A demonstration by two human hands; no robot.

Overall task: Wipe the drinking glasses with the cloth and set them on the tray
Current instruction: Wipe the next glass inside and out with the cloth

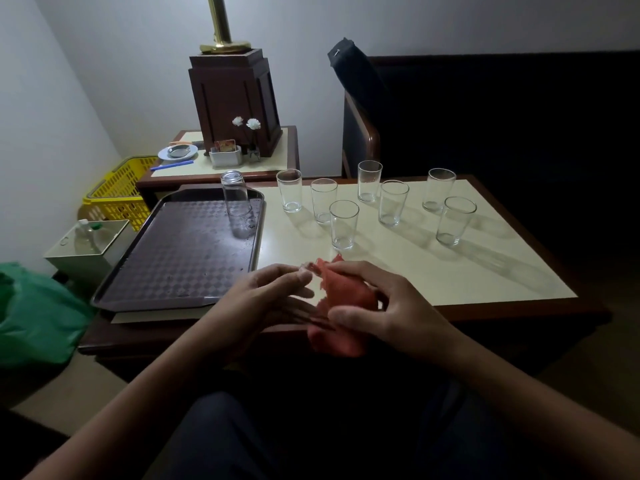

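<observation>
Your left hand [273, 292] curled round a clear drinking glass [308, 271], which was hard to make out, over the near edge of the cream-topped wooden table [485, 271]. Your right hand [388, 306] gripped the bunched red cloth [346, 303] against it. An upturned clear glass [237, 206] stood on the dark brown plastic tray [173, 265]. Seven upright glasses [344, 225] stood on the table.

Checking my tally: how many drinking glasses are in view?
9 glasses: seven upright on the table, one inverted on the tray, one mostly hidden in the cloth between the hands.
</observation>
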